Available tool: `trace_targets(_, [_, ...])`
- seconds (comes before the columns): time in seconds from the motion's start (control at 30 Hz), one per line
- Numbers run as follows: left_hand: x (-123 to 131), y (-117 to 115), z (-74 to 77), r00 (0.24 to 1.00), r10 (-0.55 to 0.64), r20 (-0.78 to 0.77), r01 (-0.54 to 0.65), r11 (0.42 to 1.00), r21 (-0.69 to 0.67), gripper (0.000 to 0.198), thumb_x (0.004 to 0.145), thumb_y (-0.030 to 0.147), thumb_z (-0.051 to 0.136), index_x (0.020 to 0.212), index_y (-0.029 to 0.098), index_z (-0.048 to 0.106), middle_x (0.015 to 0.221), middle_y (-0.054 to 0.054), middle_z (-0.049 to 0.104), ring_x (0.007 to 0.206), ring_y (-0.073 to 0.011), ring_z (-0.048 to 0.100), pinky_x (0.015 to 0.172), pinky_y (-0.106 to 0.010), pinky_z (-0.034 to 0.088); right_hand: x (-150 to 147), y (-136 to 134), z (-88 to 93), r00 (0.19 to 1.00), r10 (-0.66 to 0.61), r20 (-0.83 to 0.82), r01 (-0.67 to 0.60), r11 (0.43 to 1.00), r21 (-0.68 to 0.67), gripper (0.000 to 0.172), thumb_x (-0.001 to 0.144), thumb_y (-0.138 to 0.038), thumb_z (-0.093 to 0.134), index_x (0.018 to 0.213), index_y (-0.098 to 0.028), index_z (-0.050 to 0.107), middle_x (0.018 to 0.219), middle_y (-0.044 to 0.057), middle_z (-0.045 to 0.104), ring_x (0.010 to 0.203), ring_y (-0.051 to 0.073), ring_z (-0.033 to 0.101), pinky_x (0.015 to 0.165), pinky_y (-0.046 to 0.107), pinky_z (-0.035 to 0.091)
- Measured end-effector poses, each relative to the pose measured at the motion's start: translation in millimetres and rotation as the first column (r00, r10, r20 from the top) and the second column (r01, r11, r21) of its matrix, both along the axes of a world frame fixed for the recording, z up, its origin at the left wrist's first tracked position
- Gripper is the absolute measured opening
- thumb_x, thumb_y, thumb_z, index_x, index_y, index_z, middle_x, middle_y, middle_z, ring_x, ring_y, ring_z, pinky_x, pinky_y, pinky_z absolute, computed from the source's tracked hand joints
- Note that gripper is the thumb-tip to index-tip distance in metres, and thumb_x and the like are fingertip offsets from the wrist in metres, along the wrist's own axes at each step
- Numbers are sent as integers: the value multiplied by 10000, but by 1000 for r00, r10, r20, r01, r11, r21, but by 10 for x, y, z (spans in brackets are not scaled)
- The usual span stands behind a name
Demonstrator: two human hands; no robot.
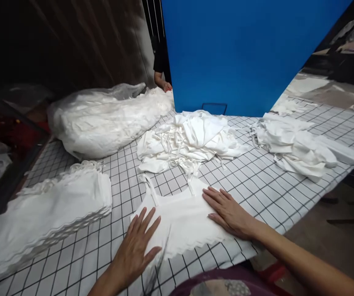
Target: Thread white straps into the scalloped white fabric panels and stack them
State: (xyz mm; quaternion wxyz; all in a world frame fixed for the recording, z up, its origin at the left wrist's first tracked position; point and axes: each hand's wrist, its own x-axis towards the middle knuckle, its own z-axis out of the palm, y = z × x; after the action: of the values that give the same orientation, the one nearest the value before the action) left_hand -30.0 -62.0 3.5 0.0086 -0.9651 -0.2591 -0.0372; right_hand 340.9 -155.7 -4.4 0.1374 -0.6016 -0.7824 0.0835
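Two bare hands: through the head camera I see my left hand (133, 248) and right hand (230, 214) laid palm down, neither gripping; the left fingers are spread wide, the right fingers extended and closer together.
White top (184, 213): on the table in front of me, between and under the hands, spread flat; smooth, soft-looking cloth with narrow straps (151, 188) and a wavy, scalloped hem.
Blurred streak: a thin, dark sliver (165, 245) beside the left thumb; I cannot tell what it is.
Left stack (62, 201): many white pieces layered neatly, rippled edges aligned, looped straps bunched along the far side.
Middle heap (192, 139): crumpled white cloth and tangled straps, just beyond the top.
Right heap (297, 144): limp white folds, loosely overlapping.
Plastic bag (102, 119): clear, wrinkled, bulging with white fabric, far left.
Tablecloth (257, 185): white with a thin black grid, creased near me.
Blue panel (241, 53): broad, flat, smooth, rising behind the middle heap.
Co-worker's hand (166, 86): near the bag's far end, partly hidden; I cannot tell its grip.
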Motion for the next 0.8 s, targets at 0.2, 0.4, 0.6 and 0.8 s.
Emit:
trace_targets(0.2, [380, 437, 213, 957, 4, 289, -14, 999, 33, 231, 946, 227, 535, 1134, 211, 669, 1355, -98, 608, 1362, -314, 474, 1022, -491, 524, 308, 1064, 217, 979, -203, -23, 198, 913, 357, 294, 972, -303, 517, 1218, -194, 637, 1334, 160, 579, 1219, 310, 529, 952, 488, 410])
trace_targets(0.4, [1192, 929, 448, 896, -45, 442, 36, 999, 29, 177, 934, 184, 548, 1074, 182, 656, 1270, -122, 631, 1305, -327, 508, 993, -550, 509, 664, 2165, 546, 949, -296, 111, 240, 903, 358, 183, 921, -225, 584, 1029, -148, 710, 1146, 166, 658, 1107, 322, 534, 940, 496, 345])
trace_targets(0.6, [1553, 1128, 548, 840, -2, 542, 82, 989, -123, 144, 933, 218, 561, 1004, 171, 678, 1196, -124, 654, 1174, -294, 581, 931, -505, 528, 869, 2136, 1106, 950, -224, -219, 311, 755, 577, 299, 987, -349, 513, 844, -166, 702, 968, 92, 676, 903, 223, 583, 797, 387, 420])
trace_targets(0.8, [2053, 987, 1020, 692, 283, 664, 195, 813, -549, 572, 900, 415, 646, 1405, 212, 467, 1410, -148, 528, 1231, -288, 554, 961, -463, 514, 377, 1665, 2004, 934, 110, -341, 233, 536, 812, 360, 1017, -430, 442, 851, -194, 656, 805, 33, 593, 742, 147, 553, 651, 295, 421])
